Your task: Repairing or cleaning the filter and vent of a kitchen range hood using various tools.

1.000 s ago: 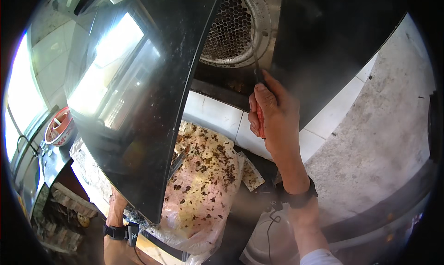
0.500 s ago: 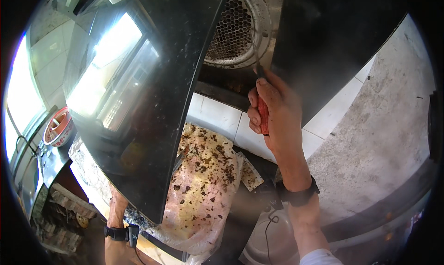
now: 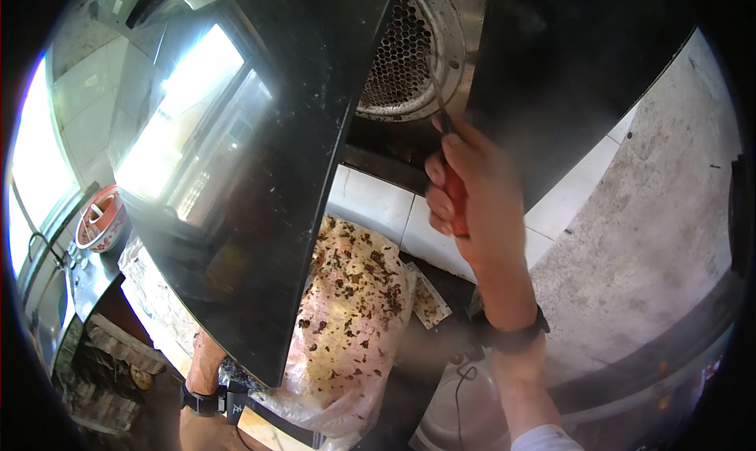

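My right hand (image 3: 471, 187) grips a red-handled tool (image 3: 453, 195), like a screwdriver, its thin dark shaft angled up to the dirty metal ring (image 3: 451, 81) around a round honeycomb mesh (image 3: 398, 49). My left hand (image 3: 206, 353) is at the lower left, mostly behind a large dark glossy panel (image 3: 244, 215), its fingers hidden. Below, a plastic-covered pad (image 3: 346, 317) is strewn with brown flakes.
A red-and-white bowl (image 3: 101, 223) stands on a metal counter at left, beside a bright window. A black hood surface (image 3: 567, 65) fills the upper right, over white tiles (image 3: 429, 238). Several cluttered items (image 3: 118, 349) lie lower left. A cable hangs below.
My right hand and the tool have shifted slightly right. The mesh and glossy panel sit slightly differently in the view. My left hand still sits behind the panel, a little lower.
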Motion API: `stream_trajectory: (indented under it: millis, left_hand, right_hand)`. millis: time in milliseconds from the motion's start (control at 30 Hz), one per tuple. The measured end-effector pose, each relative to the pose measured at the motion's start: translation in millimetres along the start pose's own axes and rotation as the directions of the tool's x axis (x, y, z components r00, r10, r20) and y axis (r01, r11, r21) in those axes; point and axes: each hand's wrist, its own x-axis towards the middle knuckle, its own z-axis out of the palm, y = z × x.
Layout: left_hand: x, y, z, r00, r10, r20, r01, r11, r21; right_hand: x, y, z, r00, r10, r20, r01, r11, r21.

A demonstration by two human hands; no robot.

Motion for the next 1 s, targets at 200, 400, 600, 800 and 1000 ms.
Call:
stream_trajectory:
  millis: [200,400,600,800,1000]
  left_hand:
    - [18,32,20,0.986,-0.053,0.157,0.084,0.977,-0.195]
    - [17,40,14,0.966,-0.098,0.237,0.172,0.932,-0.318]
    - [18,46,6,0.945,-0.091,0.315,0.21,0.907,-0.366]
    - [-6,36,-11,0.95,-0.138,0.28,0.227,0.921,-0.317]
    - [-28,37,-33,0.952,-0.187,0.244,0.243,0.943,-0.228]
  right_hand:
    - [-9,-2,-9,0.997,0.032,0.063,-0.03,0.999,-0.035]
    - [7,3,-7,0.993,0.024,0.111,-0.029,0.999,0.039]
    - [10,6,-4,0.997,0.022,0.074,-0.029,0.995,0.1]
    - [18,19,-4,0.994,-0.022,0.104,0.011,0.995,0.102]
    - [16,15,-2,0.994,-0.028,0.103,0.011,0.987,0.161]
